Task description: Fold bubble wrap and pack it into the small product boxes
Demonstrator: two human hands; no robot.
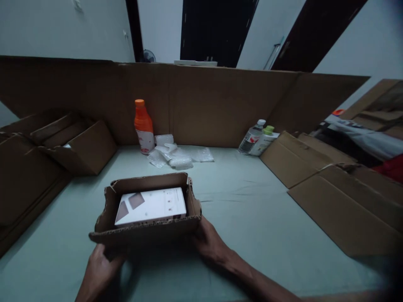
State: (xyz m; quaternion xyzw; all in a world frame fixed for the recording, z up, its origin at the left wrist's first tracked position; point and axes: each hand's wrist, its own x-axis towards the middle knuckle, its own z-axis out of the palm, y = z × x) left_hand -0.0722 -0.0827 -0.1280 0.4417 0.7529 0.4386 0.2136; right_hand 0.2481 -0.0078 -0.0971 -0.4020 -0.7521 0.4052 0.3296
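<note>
An open cardboard box (pixel 147 235) is held between my two hands over the near left part of the table. Inside it lies a flat white printed box (pixel 154 205), tilted a little, with grey shapes on its top face. My left hand (pixel 102 266) grips the cardboard box from below at its near left corner, its fingers partly hidden underneath. At the near right corner, my right hand (pixel 209 241) is closed on the same box, fingertips out of sight behind the cardboard.
Bubble wrap (pixel 174 155) lies beside an orange bottle (pixel 145 128) at the back. A clear bottle (pixel 252 137) and a green-capped bottle (pixel 263 140) lean at back right. Cardboard boxes stand left (pixel 91 149) and right (pixel 340 201); a cardboard wall (pixel 214 105) closes the back.
</note>
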